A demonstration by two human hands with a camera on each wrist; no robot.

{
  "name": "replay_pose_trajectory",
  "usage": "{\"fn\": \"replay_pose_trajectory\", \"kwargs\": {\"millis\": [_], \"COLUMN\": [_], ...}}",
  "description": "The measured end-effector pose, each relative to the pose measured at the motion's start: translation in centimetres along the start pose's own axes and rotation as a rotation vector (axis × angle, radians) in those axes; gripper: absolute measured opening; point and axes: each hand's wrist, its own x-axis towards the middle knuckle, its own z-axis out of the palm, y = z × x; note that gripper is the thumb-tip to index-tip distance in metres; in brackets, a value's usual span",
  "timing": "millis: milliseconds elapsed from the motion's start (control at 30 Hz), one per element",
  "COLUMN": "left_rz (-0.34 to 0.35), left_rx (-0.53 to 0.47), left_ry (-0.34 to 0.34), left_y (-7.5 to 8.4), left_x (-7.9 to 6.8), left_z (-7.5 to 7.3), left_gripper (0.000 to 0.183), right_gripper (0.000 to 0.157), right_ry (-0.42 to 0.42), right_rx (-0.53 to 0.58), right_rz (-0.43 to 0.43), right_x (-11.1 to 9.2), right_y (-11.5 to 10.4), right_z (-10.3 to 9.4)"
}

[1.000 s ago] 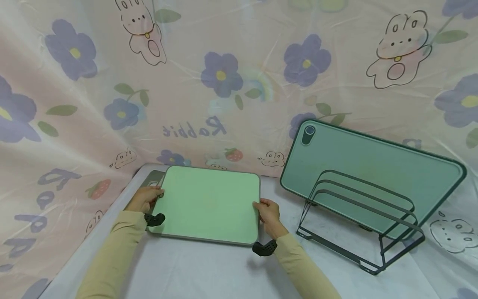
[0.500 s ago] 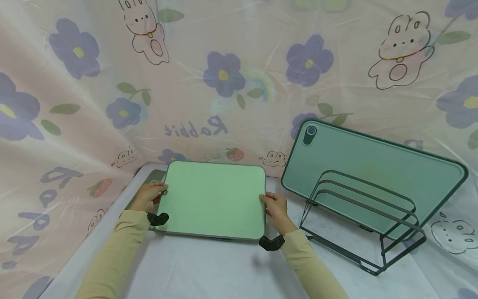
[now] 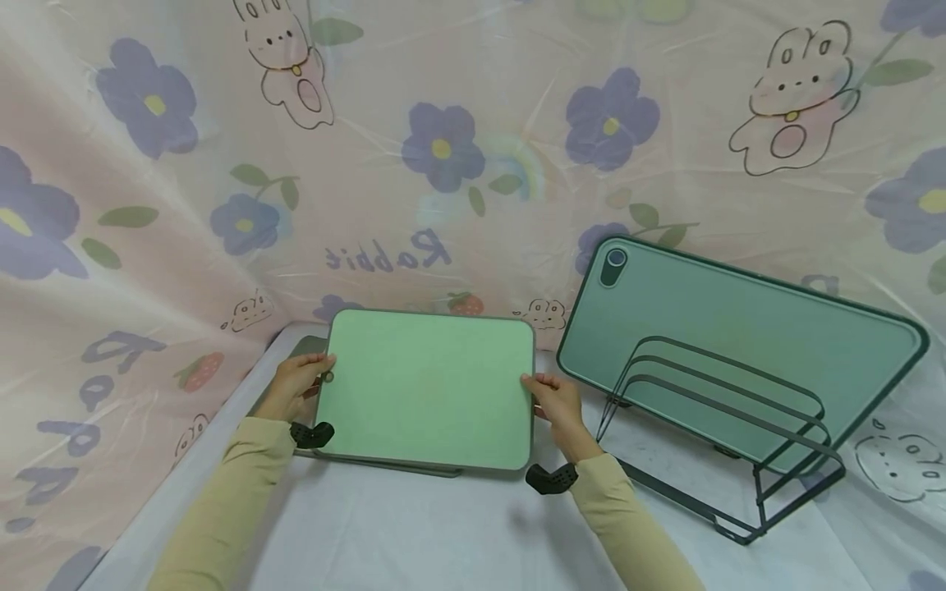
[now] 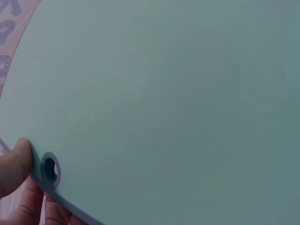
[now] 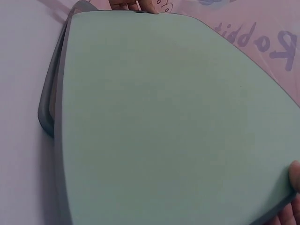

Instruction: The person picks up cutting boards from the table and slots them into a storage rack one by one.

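A light green cutting board [image 3: 429, 390] with a grey edge is held by its two short sides, raised over another board. My left hand [image 3: 294, 386] pinches its left side beside a small round hole, thumb on top and fingers beneath, as the left wrist view shows. At the opposite side my right hand [image 3: 556, 408] grips the edge the same way, with its thumb [image 5: 295, 176] on the face in the right wrist view. Under it lies a second, grey-rimmed board [image 5: 44, 115], mostly hidden; its lower edge and upper left corner show in the head view.
To the right stands a black wire rack [image 3: 665, 488] on the white table cover [image 3: 384, 538]. A larger dark-rimmed green cutting board [image 3: 732, 345] leans in it, its handle hole at upper left. A patterned cloth [image 3: 480, 238] hangs close behind.
Both hands have raised the light green board and shifted it right and slightly away, so more of the board beneath shows along the lower edge. The rack and its board stay put.
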Motion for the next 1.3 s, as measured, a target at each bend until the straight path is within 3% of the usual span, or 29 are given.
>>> {"fn": "replay_pose_trajectory", "kwargs": {"millis": [367, 667, 900, 1167, 1300], "left_rz": [0.02, 0.063, 0.099, 0.142, 0.161], "left_rx": [0.022, 0.021, -0.02, -0.045, -0.042], "left_ry": [0.0, -0.04, -0.038, -0.031, -0.013], "left_y": [0.4, 1.5, 2.7, 3.7, 4.1], "left_x": [-0.1, -0.5, -0.8, -1.0, -1.0], "left_z": [0.3, 0.6, 0.8, 1.1, 1.4], "left_gripper": [0.058, 0.058, 0.054, 0.045, 0.05], "right_gripper": [0.036, 0.038, 0.043, 0.036, 0.036], "right_ry": [-0.001, -0.003, 0.0, 0.008, 0.003], "right_rx": [-0.016, -0.022, -0.011, 0.018, 0.025], "right_rz": [-0.02, -0.058, -0.082, -0.107, -0.129], "right_x": [0.0, -0.3, -0.2, -0.4, -0.7], "right_y": [-0.3, -1.5, -2.4, -3.0, -3.5], "right_z": [-1.1, -1.9, -2.5, -3.0, -3.3]}}
